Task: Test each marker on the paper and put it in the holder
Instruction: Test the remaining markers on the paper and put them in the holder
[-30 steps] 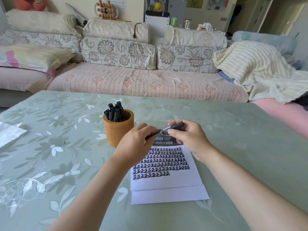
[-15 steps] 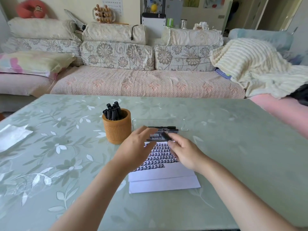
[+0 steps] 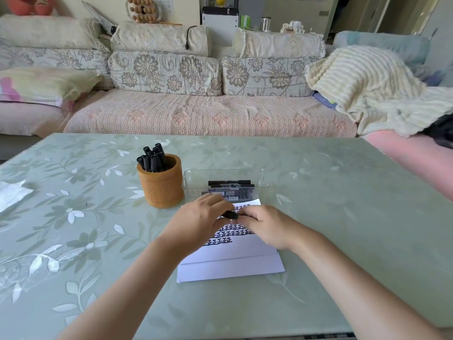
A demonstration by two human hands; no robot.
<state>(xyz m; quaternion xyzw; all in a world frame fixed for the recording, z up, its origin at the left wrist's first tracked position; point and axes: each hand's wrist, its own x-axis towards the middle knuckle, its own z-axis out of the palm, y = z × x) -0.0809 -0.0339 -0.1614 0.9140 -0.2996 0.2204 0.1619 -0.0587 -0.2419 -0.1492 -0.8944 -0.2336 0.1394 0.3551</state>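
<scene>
Over the white marked paper (image 3: 232, 256), the left hand (image 3: 196, 222) and right hand (image 3: 267, 227) both pinch a black marker (image 3: 230, 214); pull the cap straight off.

One holder (image 3: 160, 186), two paper sheets (image 3: 230, 263), one clear tray (image 3: 224, 174), two hands (image 3: 199, 218).
</scene>
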